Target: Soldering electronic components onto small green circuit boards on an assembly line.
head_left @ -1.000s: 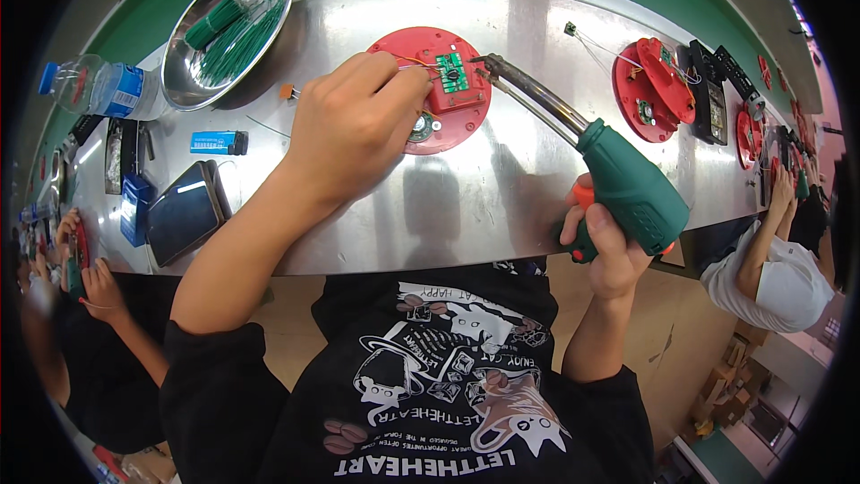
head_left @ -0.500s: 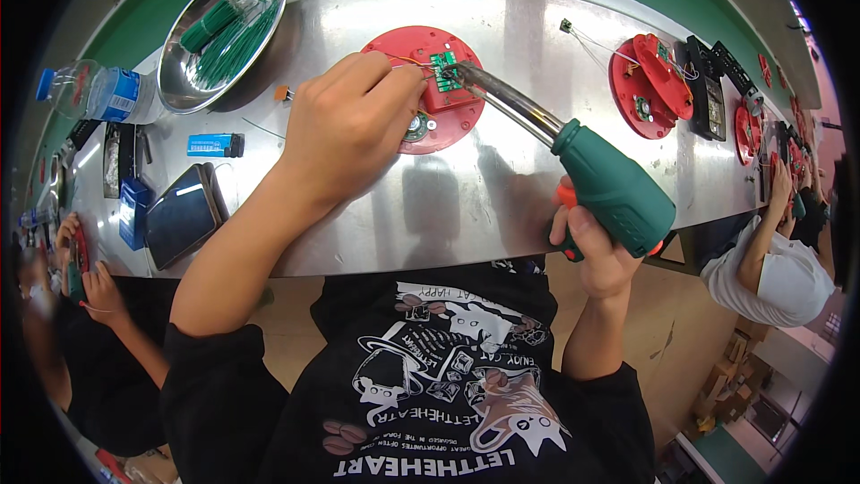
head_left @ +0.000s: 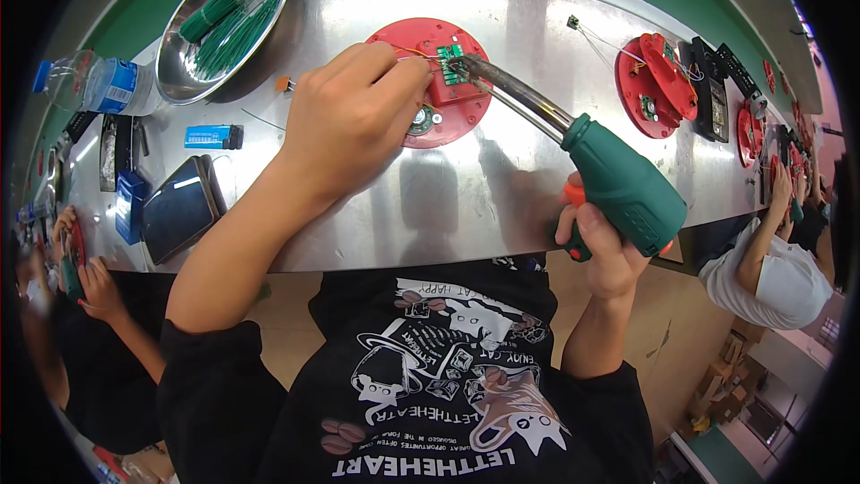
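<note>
Since a second ago, the soldering gun point(head_left: 618, 184) has swung its metal barrel inward, so the tip that stood off to the right of the small green circuit board point(head_left: 451, 62) now touches its right edge. Fingers point(head_left: 394, 81) of the left hand point(head_left: 345, 121) are curled down and pinched close at the board's left side, apparently pressing a thin orange wire point(head_left: 421, 52) to it so the joint stays put under the tip; what exactly sits between the fingertips is hidden by the knuckles. That board sits on the red round disc point(head_left: 428, 81), which lies flat on the steel bench point(head_left: 376, 215) straight ahead of the person. The right hand point(head_left: 600, 246) is wrapped fully shut around the gun's green grip, one finger against the orange trigger, holding the tool low and slanted so the barrel reaches the board from the right without crossing the other hand. Farther out, a metal bowl point(head_left: 170, 72) of green wire bundles stands at the upper left within reach, a blue lighter point(head_left: 213, 136) and a dark phone point(head_left: 179, 211) lie nearer the left edge, and further red discs point(head_left: 654, 85) wait along the right.
</note>
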The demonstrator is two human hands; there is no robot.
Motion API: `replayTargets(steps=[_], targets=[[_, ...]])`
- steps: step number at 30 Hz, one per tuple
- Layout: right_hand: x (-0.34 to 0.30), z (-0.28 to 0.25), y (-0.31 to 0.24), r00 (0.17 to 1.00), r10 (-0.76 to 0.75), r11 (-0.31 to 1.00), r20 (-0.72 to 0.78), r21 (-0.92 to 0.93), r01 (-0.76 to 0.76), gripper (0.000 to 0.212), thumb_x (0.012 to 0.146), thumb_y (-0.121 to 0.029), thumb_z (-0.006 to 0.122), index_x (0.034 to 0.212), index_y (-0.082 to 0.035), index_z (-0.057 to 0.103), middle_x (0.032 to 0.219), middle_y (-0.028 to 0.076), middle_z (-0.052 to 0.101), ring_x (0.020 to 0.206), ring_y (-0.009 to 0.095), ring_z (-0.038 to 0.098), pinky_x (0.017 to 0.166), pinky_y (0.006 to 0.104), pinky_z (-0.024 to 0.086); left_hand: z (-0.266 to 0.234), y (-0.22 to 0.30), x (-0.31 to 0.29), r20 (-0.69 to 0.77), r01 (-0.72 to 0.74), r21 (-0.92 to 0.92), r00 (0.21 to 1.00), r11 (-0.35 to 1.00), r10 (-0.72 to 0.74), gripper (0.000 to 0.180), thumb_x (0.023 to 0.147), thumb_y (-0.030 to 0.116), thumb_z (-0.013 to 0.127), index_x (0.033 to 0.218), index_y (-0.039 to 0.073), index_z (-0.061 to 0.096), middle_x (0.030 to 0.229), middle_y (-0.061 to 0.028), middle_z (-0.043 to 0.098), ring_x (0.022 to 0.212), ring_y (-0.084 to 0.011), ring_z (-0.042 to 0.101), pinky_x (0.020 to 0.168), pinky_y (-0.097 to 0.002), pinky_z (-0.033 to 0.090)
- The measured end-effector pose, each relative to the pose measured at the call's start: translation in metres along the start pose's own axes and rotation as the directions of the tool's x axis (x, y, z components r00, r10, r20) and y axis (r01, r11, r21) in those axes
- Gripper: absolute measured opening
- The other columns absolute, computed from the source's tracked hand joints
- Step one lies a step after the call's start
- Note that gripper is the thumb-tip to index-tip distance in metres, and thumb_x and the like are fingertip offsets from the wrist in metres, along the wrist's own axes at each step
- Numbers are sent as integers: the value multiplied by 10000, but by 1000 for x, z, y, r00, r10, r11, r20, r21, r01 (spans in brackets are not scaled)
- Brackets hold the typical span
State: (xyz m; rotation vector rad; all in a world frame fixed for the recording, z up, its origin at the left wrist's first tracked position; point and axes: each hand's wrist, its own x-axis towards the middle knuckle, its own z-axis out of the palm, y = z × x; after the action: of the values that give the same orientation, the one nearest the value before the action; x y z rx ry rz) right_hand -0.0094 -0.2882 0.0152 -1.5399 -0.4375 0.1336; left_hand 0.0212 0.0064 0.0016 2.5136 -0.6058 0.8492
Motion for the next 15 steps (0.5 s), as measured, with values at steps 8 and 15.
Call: replayTargets(steps=[8, 15], targets=[[0, -3, 1, 998, 53, 996, 19, -70, -52, 392, 905, -23, 625, 1283, 65, 570, 1115, 193, 661, 849, 240, 652, 526, 320, 528, 1, -1, -1, 8, -8, 9, 1000, 1000, 8, 59, 819, 61, 694, 842, 55, 640, 710, -71, 535, 635, -249, 588, 537, -378, 481], [0, -3, 2, 999, 46, 997, 21, -60, -44, 396, 901, -14, 618, 1285, 68, 567, 1120, 195, 661, 854, 245, 652, 527, 324, 532, 1, -2, -1, -2, -14, 17, 1000, 1000, 14, 59, 828, 70, 698, 856, 51, 650, 712, -73, 538, 639, -249, 593, 538, -376, 483]])
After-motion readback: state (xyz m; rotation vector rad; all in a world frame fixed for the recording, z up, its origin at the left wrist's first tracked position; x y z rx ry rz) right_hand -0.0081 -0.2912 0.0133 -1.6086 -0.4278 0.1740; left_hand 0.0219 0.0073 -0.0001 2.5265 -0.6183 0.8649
